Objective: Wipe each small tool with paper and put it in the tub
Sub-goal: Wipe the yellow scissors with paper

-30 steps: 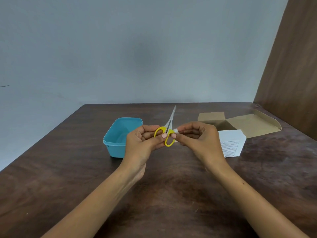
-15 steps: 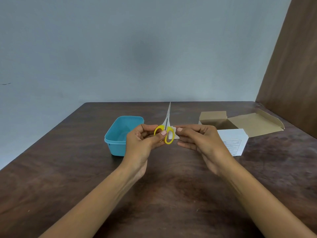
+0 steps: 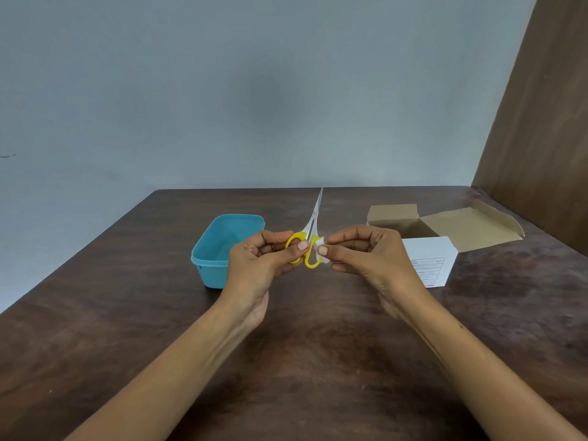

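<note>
The left hand pinches the yellow loop handles of the small scissors, held above the desk with blades pointing away. The right hand pinches a scrap of white paper against 1 loop. Behind the left hand sits the blue tub; nothing shows inside it. An open cardboard box lies to the right.

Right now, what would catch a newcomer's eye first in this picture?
The yellow-handled scissors, held up mid-frame with blades pointing away: the left hand grips one handle loop while the right hand pinches a bit of white paper against the other. Just behind the left hand sits a blue tub on the dark table.
</note>
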